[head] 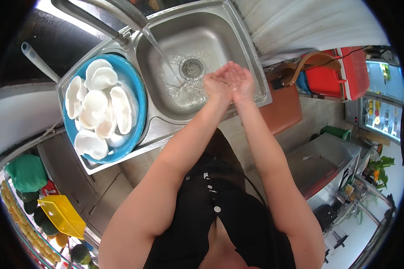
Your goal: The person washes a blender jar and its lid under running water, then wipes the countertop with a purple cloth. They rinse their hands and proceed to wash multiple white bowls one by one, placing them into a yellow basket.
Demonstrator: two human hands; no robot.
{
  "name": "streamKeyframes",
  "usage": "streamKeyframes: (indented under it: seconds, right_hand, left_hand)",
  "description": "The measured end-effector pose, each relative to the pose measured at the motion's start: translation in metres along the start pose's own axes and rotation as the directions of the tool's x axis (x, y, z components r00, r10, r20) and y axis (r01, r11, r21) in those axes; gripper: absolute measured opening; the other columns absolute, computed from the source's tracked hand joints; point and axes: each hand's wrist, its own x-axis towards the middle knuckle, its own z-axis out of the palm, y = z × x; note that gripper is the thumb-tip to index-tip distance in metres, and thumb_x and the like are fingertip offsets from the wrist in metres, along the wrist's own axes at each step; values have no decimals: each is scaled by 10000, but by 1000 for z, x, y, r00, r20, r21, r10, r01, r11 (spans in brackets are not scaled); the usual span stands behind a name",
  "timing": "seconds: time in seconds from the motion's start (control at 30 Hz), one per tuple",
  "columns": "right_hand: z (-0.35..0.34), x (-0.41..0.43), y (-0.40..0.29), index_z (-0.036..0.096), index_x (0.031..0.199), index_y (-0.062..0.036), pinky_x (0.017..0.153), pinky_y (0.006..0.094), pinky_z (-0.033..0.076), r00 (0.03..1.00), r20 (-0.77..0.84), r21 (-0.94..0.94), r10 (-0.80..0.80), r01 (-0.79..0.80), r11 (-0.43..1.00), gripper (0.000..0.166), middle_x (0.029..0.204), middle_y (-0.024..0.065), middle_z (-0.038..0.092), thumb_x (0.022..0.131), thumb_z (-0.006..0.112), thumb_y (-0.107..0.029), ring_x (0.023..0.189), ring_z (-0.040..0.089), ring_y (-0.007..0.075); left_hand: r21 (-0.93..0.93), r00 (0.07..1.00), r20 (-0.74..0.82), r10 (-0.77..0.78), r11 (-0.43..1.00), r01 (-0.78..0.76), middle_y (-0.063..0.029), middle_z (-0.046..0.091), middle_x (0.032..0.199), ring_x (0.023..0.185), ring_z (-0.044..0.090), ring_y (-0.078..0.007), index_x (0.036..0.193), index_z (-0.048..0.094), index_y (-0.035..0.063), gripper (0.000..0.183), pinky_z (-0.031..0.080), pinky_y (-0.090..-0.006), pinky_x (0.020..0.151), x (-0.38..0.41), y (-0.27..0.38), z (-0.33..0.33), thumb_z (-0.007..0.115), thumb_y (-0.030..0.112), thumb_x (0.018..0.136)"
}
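My left hand [216, 84] and my right hand [241, 82] are side by side over the right part of a stainless steel sink basin [215, 37], palms up and cupped together, with what looks like a little water in them. From the metal faucet [134, 16] a stream of water [160, 50] falls left of my hands, close to the drain strainer [192, 68]. Shallow water spreads over the basin floor. On the drainboard to the left, a blue plastic basin [142, 101] holds several pieces of white coconut flesh [93, 104] in liquid.
A white handle [38, 60] sticks out behind the blue basin. Right of the sink stand a brown padded seat [282, 109] and a red container [323, 79]. A steel counter [323, 158] lies further right. A yellow plastic basket [64, 215] is at lower left.
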Motion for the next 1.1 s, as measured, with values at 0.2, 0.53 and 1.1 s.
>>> streamKeyframes:
  seconds: [0.2, 0.53, 1.1]
  right_hand:
    - [-50, 7, -62, 504, 1052, 50, 896, 340, 407, 998, -4, -173, -63, 61, 983, 414, 1091, 145, 552, 889, 342, -294, 1016, 523, 234]
    - [-77, 15, -87, 455, 1186, 12, 935, 359, 348, 724, 662, -722, 194, 685, -93, 467, 1206, 105, 497, 902, 381, -352, 1116, 463, 236]
    - [21, -4, 200, 444, 1056, -5, 809, 465, 419, 936, 172, -579, 306, -155, 800, 380, 1038, 180, 528, 900, 356, -340, 959, 533, 270]
  left_hand:
    - [214, 998, -28, -58, 975, 63, -136, 570, 950, 911, 512, -224, 874, 538, -24, 366, 388, -331, 835, -11, -62, -4, 290, 231, 787]
    - [710, 993, -91, 70, 705, 16, -68, 590, 1010, 963, 508, -169, 963, 543, 39, 278, 366, -283, 798, -20, 19, -52, 347, 203, 854]
    - [593, 737, 99, 669, 555, -584, -58, 593, 952, 884, 535, -146, 963, 526, 50, 199, 374, -274, 749, -81, 190, -45, 430, 199, 870]
